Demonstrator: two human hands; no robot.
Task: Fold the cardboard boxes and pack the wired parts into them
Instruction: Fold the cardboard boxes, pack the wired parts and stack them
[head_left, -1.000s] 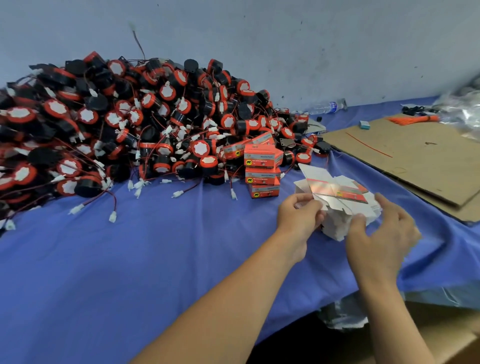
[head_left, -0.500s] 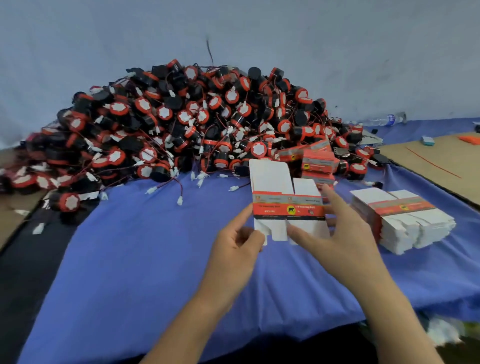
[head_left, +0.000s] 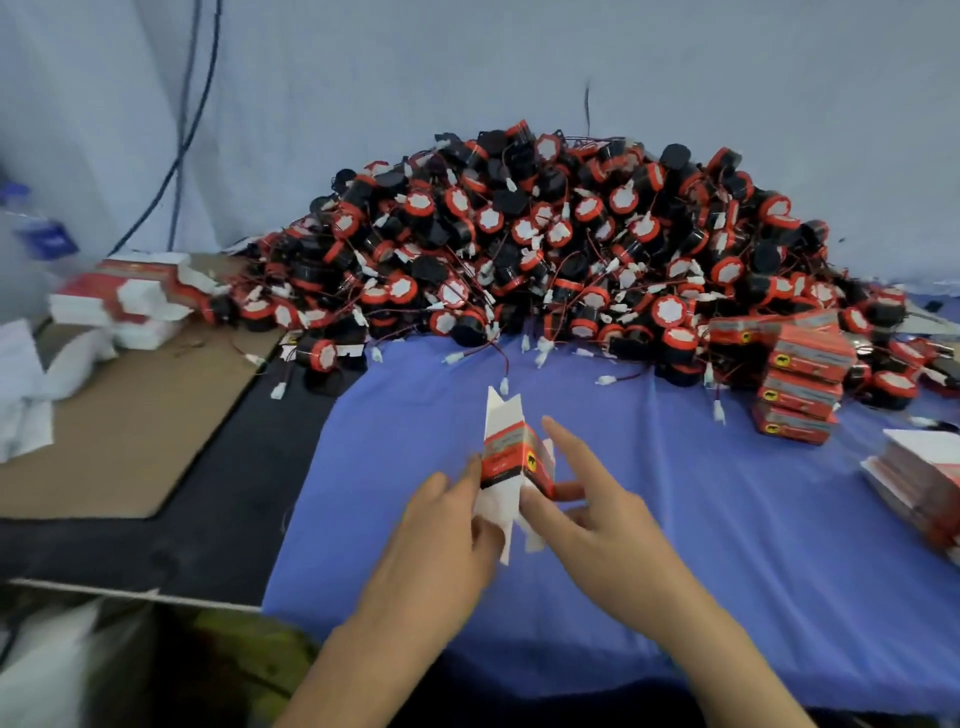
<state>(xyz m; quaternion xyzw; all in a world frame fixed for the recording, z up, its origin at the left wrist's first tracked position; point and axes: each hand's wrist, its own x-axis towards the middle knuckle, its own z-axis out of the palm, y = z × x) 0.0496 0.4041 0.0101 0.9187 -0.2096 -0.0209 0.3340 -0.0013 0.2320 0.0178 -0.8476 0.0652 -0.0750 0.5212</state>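
Your left grip (head_left: 447, 525) holds the small white-and-orange cardboard box (head_left: 511, 457) from its left side, thumb lying up along the edge and the other fingers curled about the white lower flaps. Your right grip (head_left: 587, 514) pinches the same box from the right, thumb on its lower front corner, while the index finger (head_left: 563, 441) points straight out beside it. You have the box on end over the blue cloth (head_left: 675, 545), half opened, with its white top flaps sticking up unfolded.

At the far left lie crumpled white sheets (head_left: 21, 395). Next to them a flat brown cardboard sheet (head_left: 130, 415) rests on the black table (head_left: 234, 493), with a blurred stack of flat white-and-orange box blanks (head_left: 124, 301) at its far end. 2 dark cables (head_left: 182, 130) run down the pale wall behind.

Across the middle rises a big heap of round black-and-orange wired parts (head_left: 571, 249). Thin red wires with white plugs spill from it onto the cloth, and 1 white plug (head_left: 503, 385) lies just beyond the box's top flaps.

At the heap's right foot, touching the parts, stands a stack of closed orange boxes (head_left: 800, 384). Another stack of flat blanks (head_left: 924, 483) lies at the right edge.
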